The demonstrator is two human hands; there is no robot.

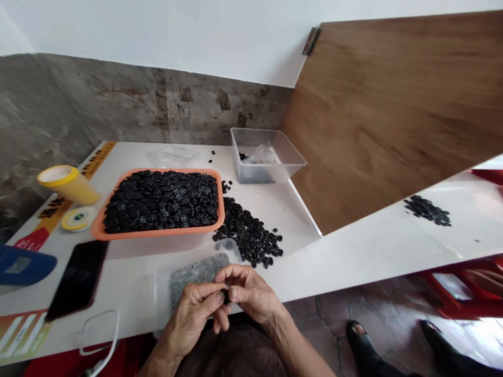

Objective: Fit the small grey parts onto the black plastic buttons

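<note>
My left hand point(196, 310) and my right hand point(253, 293) meet at the table's front edge, both pinching one small black piece point(225, 296) between thumbs and fingers. Just behind them, partly hidden by my left hand, is a clear box point(161, 283) with many small grey metal parts point(196, 272). An orange tray point(157, 235) heaped with black oval pieces point(165, 201) stands farther back. Loose black pieces point(251, 235) are spread on the white table to the tray's right.
A clear bin point(267, 170) stands at the back beside a brown wooden panel point(393, 104). On the left are a yellow-rimmed jar point(70, 184), its lid point(79, 219), a phone point(78, 277), a blue bottle point(25, 266) and a white cable point(117, 330). More black pieces point(427, 210) lie far right.
</note>
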